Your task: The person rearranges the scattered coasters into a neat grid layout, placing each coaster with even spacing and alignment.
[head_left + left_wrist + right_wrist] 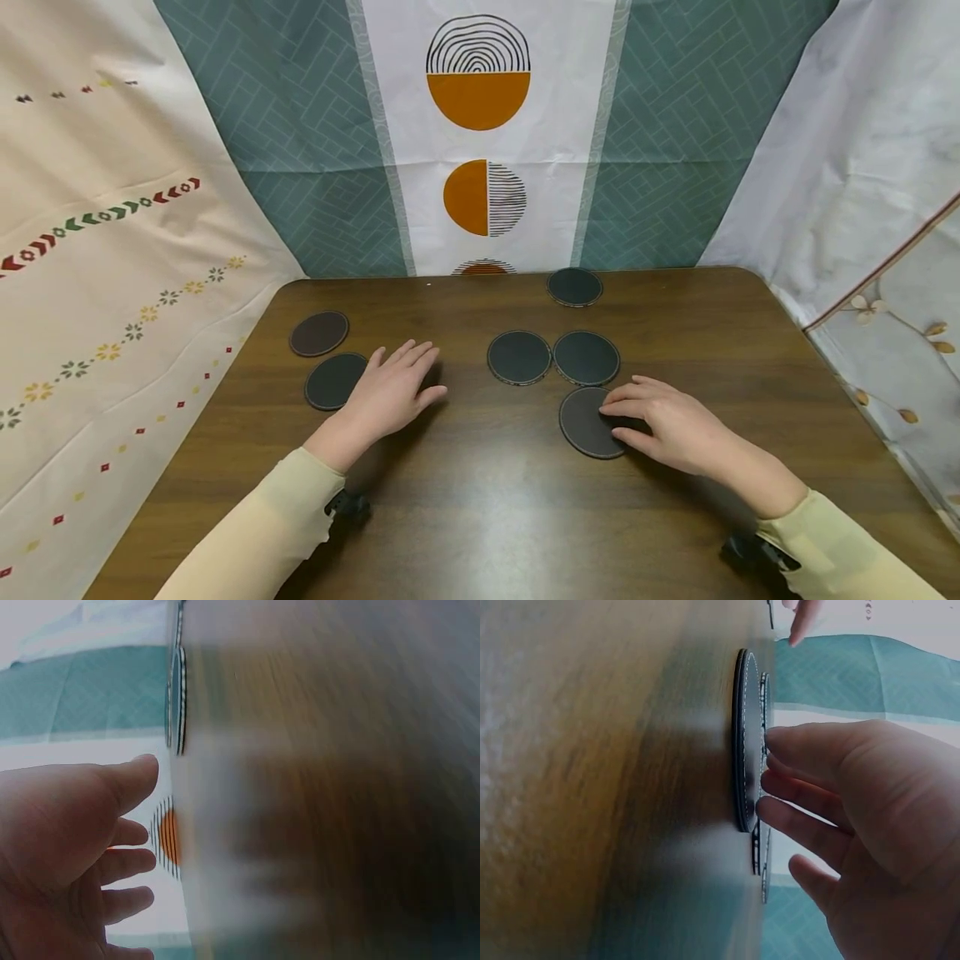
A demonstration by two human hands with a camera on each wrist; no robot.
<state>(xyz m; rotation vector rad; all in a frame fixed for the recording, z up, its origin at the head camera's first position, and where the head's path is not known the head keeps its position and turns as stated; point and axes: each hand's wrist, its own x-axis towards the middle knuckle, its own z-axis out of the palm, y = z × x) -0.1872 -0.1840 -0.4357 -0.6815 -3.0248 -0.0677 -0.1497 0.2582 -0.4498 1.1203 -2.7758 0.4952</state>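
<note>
Round, dark, stitched-edge coasters lie on a wooden table. My right hand (671, 425) is over the right part of the nearest dark coaster (585, 423), fingers loosely bent. In the right wrist view, this coaster (744, 742) shows a thick double edge, and the fingertips are close to its face; contact is unclear. My left hand (393, 390) is stretched out with spread fingers, holding nothing. It is beside a dark coaster (333, 382) and partly overlaps that coaster's right edge in the head view. In the left wrist view its thumb and fingers are extended.
Behind the left dark coaster lies a brown coaster (319, 333). Two dark coasters (519, 357) (587, 358) sit side by side right of centre, with another (574, 287) near the table's (465, 517) back edge. Patterned cloths (300, 125) hang behind and at both sides.
</note>
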